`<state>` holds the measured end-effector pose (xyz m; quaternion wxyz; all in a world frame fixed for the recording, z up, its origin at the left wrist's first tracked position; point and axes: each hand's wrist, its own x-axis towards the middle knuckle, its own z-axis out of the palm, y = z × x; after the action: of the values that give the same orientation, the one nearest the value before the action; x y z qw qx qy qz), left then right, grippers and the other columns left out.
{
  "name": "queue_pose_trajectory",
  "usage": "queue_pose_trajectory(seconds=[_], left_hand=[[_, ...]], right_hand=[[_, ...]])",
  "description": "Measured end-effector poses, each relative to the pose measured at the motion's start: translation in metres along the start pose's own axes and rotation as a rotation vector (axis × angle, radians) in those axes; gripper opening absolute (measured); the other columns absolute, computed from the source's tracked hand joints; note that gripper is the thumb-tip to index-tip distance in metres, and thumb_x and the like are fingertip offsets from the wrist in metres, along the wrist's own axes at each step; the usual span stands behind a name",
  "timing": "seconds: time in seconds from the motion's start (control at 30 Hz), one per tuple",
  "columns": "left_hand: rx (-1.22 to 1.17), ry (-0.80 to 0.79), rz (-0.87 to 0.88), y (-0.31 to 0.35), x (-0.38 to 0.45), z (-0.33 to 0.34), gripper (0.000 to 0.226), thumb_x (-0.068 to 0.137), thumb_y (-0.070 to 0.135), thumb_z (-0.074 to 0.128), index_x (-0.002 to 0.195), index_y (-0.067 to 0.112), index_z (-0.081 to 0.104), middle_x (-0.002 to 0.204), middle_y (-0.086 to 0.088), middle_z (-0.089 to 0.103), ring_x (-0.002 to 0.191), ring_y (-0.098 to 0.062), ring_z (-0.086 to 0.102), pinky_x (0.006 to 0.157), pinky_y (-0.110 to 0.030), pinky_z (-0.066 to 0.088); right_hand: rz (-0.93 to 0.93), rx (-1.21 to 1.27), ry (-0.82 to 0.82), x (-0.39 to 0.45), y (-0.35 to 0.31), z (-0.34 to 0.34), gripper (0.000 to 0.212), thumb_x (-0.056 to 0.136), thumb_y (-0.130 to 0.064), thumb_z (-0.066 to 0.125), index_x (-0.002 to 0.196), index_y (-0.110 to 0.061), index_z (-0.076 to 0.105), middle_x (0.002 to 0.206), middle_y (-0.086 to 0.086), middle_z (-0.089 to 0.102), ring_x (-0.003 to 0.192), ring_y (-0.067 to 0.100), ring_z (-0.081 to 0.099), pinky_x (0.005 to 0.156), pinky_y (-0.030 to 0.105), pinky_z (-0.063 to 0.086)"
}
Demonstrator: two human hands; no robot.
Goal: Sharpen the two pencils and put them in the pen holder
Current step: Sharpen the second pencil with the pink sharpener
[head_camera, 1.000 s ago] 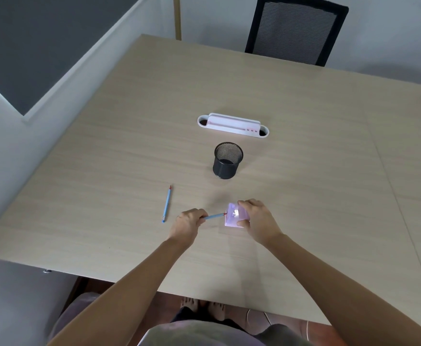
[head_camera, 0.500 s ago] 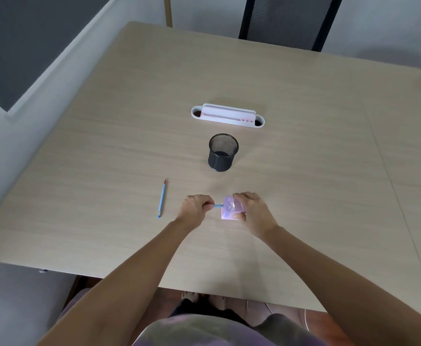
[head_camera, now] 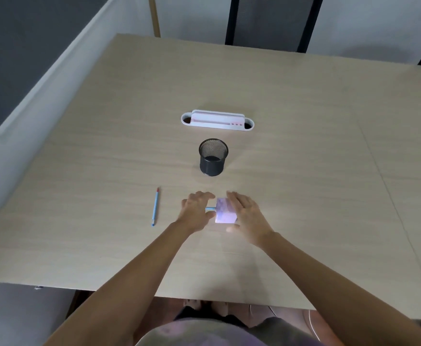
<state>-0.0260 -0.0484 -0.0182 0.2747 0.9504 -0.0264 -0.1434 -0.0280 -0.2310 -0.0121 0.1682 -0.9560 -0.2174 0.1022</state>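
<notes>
One pencil (head_camera: 210, 209) was grasped by the left hand (head_camera: 196, 213) inside the sharpener (head_camera: 225, 214), steadied by the spread-fingered right hand (head_camera: 246, 214); the second pencil (head_camera: 155, 206), at nine o'clock, and the empty pen holder (head_camera: 213, 157), at twelve, were left waiting.

This looks like an office, most likely a small meeting room. A large pale wood-grain table (head_camera: 291, 101) fills most of the space, with a visible seam where two sections of its top join on the right. At the far edge stands a black mesh-backed office chair (head_camera: 266, 21), pushed up close, and part of another dark frame shows at the far right corner. Set into the tabletop's middle is a white cable-management box (head_camera: 216, 120) with an opening at each end. A black wire-mesh pen holder (head_camera: 213, 157) stands just in front of it. Plain white walls surround the room, and a dark grey panel (head_camera: 29, 41) with a white frame runs along the left side.
</notes>
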Motion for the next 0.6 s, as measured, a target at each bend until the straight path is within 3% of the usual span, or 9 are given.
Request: queue_pose_trajectory(seconds=[0.07,0.13,0.23,0.33,0.47,0.6], left_hand=[[0.117,0.013,0.069,0.012,-0.001,-0.004,0.072,0.078,0.028,0.07,0.139,0.023,0.033,0.144,-0.002,0.032,0.132,-0.024,0.028,0.109,-0.042,0.02],[0.23,0.018,0.133,0.027,0.0,-0.003,0.09,0.069,0.027,0.075,0.143,0.021,0.024,0.149,-0.005,0.022,0.137,-0.024,0.018,0.113,-0.048,0.013],[0.446,-0.044,0.165,0.052,0.006,0.011,0.101,0.064,0.035,0.082,0.142,0.016,0.02,0.148,-0.007,0.021,0.137,-0.025,0.017,0.114,-0.052,0.01],[0.587,-0.09,0.03,0.069,0.013,0.033,0.087,0.069,0.046,0.078,0.132,0.009,0.03,0.134,-0.007,0.04,0.125,-0.025,0.035,0.111,-0.047,0.019],[0.634,-0.079,-0.046,0.071,0.022,0.041,0.055,0.079,0.023,0.068,0.123,0.008,0.038,0.124,-0.007,0.051,0.116,-0.025,0.042,0.105,-0.043,0.028],[0.616,-0.051,-0.023,0.063,0.025,0.038,0.051,0.077,0.015,0.068,0.119,0.01,0.04,0.119,-0.006,0.051,0.111,-0.027,0.044,0.089,-0.037,0.038]], right_hand=[[0.057,0.045,0.071,-0.011,0.006,0.0,0.091,0.072,-0.01,0.073,0.146,-0.007,0.021,0.149,0.015,0.03,0.136,0.03,0.03,0.112,0.039,0.027],[0.156,0.145,0.183,-0.024,0.018,0.001,0.076,0.075,0.0,0.066,0.142,-0.006,0.031,0.142,0.018,0.039,0.129,0.034,0.036,0.107,0.04,0.033],[0.259,0.166,0.111,-0.032,0.034,0.001,0.053,0.078,0.002,0.063,0.128,-0.01,0.051,0.126,0.014,0.053,0.116,0.032,0.048,0.098,0.032,0.039],[0.235,0.164,-0.003,-0.023,0.035,0.004,0.045,0.079,0.003,0.061,0.121,-0.014,0.058,0.113,0.013,0.06,0.105,0.028,0.054,0.089,0.03,0.043],[0.176,0.176,-0.052,-0.009,0.031,0.011,0.032,0.081,0.005,0.054,0.106,-0.013,0.065,0.1,0.014,0.062,0.095,0.03,0.057,0.077,0.027,0.043],[0.178,0.174,-0.055,-0.001,0.035,0.019,0.025,0.087,-0.002,0.054,0.102,-0.013,0.07,0.093,0.017,0.062,0.086,0.032,0.058,0.074,0.03,0.046]])
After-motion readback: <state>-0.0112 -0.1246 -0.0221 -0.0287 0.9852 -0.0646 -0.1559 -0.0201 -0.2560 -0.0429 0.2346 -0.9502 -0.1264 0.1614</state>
